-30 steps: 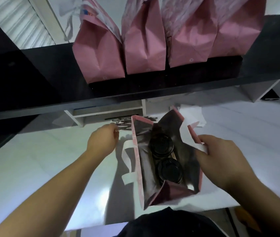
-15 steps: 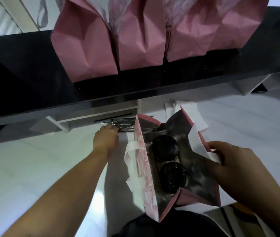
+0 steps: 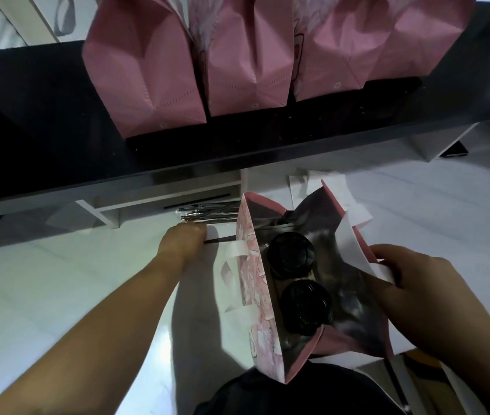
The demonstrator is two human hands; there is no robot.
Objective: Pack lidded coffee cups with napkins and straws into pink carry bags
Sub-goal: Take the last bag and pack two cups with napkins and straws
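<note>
My left hand (image 3: pixel 182 241) reaches forward, knuckles up, fingers curled down onto the near edge of the wrapped straws (image 3: pixel 208 212); one dark straw (image 3: pixel 219 239) pokes out beside my fingers, but I cannot tell whether I have it pinched. My right hand (image 3: pixel 414 298) pinches the right wall of the open pink carry bag (image 3: pixel 248 283), thumb inside, holding the mouth wide. Inside I count two coffee cups with black lids, the far cup (image 3: pixel 290 254) and the near cup (image 3: pixel 306 307), touching each other. The bag stands on the white counter (image 3: pixel 58 289). White napkins (image 3: pixel 312 181) lie just behind it. On the black shelf (image 3: pixel 43 115) above, four packed pink bags (image 3: pixel 145 76) stand in a row.
</note>
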